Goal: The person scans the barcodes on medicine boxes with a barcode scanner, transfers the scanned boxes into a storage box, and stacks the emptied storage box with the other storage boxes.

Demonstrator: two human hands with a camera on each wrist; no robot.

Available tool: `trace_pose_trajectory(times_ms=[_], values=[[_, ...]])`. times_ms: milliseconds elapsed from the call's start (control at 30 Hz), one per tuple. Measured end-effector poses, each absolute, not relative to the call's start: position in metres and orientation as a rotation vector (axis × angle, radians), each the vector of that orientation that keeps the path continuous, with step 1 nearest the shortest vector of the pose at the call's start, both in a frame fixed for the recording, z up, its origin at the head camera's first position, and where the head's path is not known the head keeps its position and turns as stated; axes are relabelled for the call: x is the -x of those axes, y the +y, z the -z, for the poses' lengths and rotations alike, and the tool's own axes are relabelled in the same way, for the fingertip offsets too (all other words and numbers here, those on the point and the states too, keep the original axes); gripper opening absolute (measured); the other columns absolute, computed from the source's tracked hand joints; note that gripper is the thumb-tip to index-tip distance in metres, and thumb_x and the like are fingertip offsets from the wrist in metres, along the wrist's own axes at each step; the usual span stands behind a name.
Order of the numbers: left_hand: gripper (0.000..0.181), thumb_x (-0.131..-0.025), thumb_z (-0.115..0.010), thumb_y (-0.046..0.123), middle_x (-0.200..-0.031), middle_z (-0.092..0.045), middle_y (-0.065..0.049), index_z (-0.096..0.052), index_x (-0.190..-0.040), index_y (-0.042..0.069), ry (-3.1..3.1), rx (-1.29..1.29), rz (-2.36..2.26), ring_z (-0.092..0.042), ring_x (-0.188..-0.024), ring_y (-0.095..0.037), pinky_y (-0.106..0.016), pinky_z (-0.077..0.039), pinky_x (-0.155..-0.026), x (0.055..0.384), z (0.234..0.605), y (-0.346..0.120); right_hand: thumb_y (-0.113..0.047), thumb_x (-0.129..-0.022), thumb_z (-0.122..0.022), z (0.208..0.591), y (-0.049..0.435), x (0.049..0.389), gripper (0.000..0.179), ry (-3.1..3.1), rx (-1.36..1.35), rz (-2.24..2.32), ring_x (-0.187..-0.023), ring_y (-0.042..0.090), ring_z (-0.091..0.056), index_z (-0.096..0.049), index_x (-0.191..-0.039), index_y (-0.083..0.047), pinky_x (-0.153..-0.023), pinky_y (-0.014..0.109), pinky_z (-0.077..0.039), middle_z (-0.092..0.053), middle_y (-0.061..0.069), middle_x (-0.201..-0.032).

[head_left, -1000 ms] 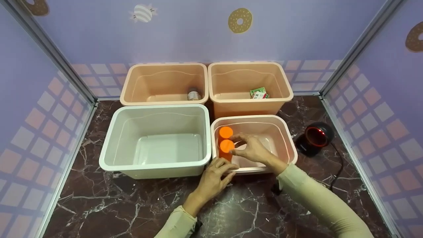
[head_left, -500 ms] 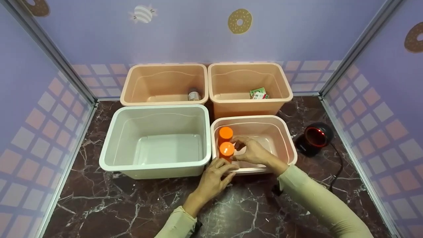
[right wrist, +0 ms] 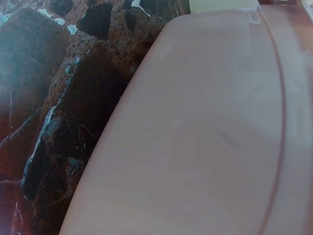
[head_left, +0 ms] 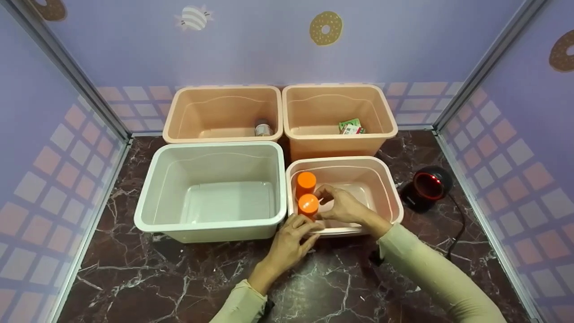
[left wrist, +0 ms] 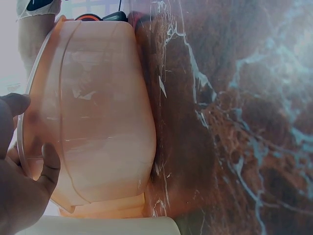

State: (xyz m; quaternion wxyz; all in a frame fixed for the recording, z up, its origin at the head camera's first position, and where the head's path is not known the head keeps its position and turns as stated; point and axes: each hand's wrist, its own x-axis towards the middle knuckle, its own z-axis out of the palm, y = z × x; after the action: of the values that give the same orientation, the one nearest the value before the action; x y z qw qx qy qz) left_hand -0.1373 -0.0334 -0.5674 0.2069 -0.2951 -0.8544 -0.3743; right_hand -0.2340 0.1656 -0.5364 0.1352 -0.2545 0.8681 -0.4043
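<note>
Two orange bottles with round caps stand in the small pink bin, the far bottle (head_left: pixel 306 181) and the near bottle (head_left: pixel 308 204), one behind the other along its left wall. My right hand (head_left: pixel 343 205) reaches over the front rim and grips the near bottle from the right, its lower part hidden. At the front left corner my left hand (head_left: pixel 289 242) holds the rim of the pink bin (head_left: pixel 389 188). In the left wrist view, that hand's thumb (left wrist: pixel 51 164) lies against the bin's outer wall. The right wrist view shows mostly pink bin wall (right wrist: pixel 205 127).
A large white bin (head_left: pixel 210 226) stands close on the left. Behind are two peach bins, the left one (head_left: pixel 210 114) holding a small jar (head_left: pixel 263 129), the right one (head_left: pixel 336 143) holding small packets (head_left: pixel 352 127). A black device with a red-lit window (head_left: pixel 429 186) and cable stands right.
The near bottle's cap has shifted slightly toward me, with my right thumb and fingers moving a little the same way. My left hand has stayed on the rim.
</note>
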Motion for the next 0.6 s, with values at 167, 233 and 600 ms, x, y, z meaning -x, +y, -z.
trace_pose_trajectory(times_ms=[167,233,600], values=[[0.019,-0.092,-0.072,0.024,-0.098,-0.064,0.005,-0.074,-0.110,0.021,-2.389,0.818,1.036,-0.058,-0.102,-0.015,-0.033,-0.050,-0.092,0.1367,0.5668,-0.0329,-0.022,-0.074,-0.084,0.5379,0.1661,0.2345,0.061,2.530,0.781,1.110,-0.105,0.029,-0.068,-0.058,-0.129,-0.010,-0.097,0.052,-0.052,-0.070,0.011,-0.115],[0.020,-0.092,-0.072,0.025,-0.099,-0.064,0.005,-0.074,-0.112,0.022,-2.391,0.819,1.029,-0.059,-0.102,-0.016,-0.034,-0.050,-0.094,0.1362,0.5668,-0.0328,-0.021,-0.074,-0.083,0.5384,0.1659,0.2344,0.064,2.532,0.799,1.086,-0.106,0.032,-0.067,-0.058,-0.132,-0.009,-0.097,0.053,-0.051,-0.070,0.012,-0.115],[0.021,-0.092,-0.071,0.027,-0.102,-0.065,0.005,-0.073,-0.112,0.022,-2.428,0.817,1.024,-0.058,-0.100,-0.015,-0.034,-0.048,-0.094,0.1362,0.5681,-0.0328,-0.018,-0.075,-0.082,0.5386,0.1644,0.2337,0.061,2.502,0.835,1.080,-0.110,0.026,-0.066,-0.059,-0.131,-0.012,-0.102,0.049,-0.050,-0.071,0.010,-0.118]])
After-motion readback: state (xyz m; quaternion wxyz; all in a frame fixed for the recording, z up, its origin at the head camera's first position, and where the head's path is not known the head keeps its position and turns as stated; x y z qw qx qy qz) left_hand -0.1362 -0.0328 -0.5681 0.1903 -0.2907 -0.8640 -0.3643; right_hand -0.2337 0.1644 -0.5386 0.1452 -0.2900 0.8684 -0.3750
